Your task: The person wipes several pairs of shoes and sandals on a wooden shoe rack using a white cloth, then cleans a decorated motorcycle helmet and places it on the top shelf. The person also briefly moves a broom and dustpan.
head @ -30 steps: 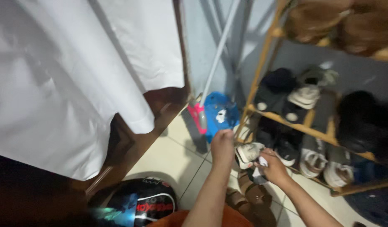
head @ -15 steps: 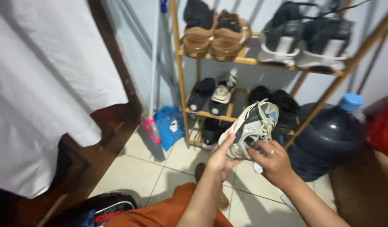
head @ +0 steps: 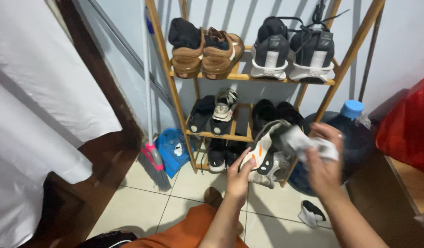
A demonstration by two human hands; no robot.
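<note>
The person's left hand [head: 238,177] grips a grey and white sneaker [head: 267,154] from below, fingers curled around its sole near an orange patch, holding it up in front of a wooden shoe rack [head: 173,87]. The right hand [head: 323,160], blurred, is closed around a crumpled white cloth [head: 313,143] that touches the upper side of the sneaker.

Behind the sneaker, the rack's middle shelf holds dark shoes [head: 271,112] and a light sneaker [head: 223,104]. The top shelf carries a pair of brown shoes [head: 205,48] on the left and a pair of black and white sneakers [head: 292,48] on the right. More dark shoes sit on the lowest shelf.

To the right of the rack stands a dark water jug with a blue cap [head: 352,109], and beyond it a red bag [head: 407,126]. To the left, a broom [head: 150,115] leans against the wall beside a blue dustpan [head: 171,149]. A white curtain [head: 42,101] hangs at far left. A small black and white item [head: 311,213] lies on the tiled floor [head: 143,193].
</note>
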